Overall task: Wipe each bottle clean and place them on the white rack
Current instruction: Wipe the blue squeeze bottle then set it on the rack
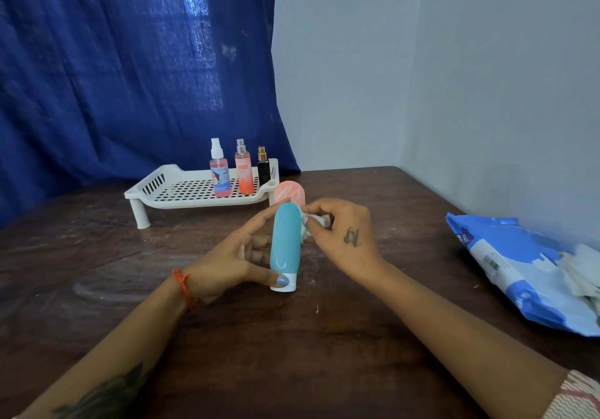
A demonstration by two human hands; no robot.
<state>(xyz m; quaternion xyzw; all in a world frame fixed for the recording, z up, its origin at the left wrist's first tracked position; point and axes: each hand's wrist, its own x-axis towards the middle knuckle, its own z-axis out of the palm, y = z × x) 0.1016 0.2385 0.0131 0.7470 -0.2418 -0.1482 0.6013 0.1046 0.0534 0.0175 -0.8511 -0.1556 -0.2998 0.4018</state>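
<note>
My left hand (237,256) grips a teal squeeze bottle (284,240) with a white cap, held cap-down above the table centre. My right hand (344,233) pinches a small white wipe (316,220) against the bottle's upper right side. The white rack (156,188) stands at the back. Three spray bottles stand on its right part: a pink one (220,175), an orange one (243,171) and a small black one (263,166). A pink bottle (287,193) stands on the table just right of the rack, partly hidden behind the teal bottle.
A blue pack of wipes (506,266) lies at the table's right edge with loose white wipes (581,272) on it. A blue curtain (130,61) hangs behind the rack and a pale wall (454,77) runs along the right. The wooden table (292,353) is dark brown.
</note>
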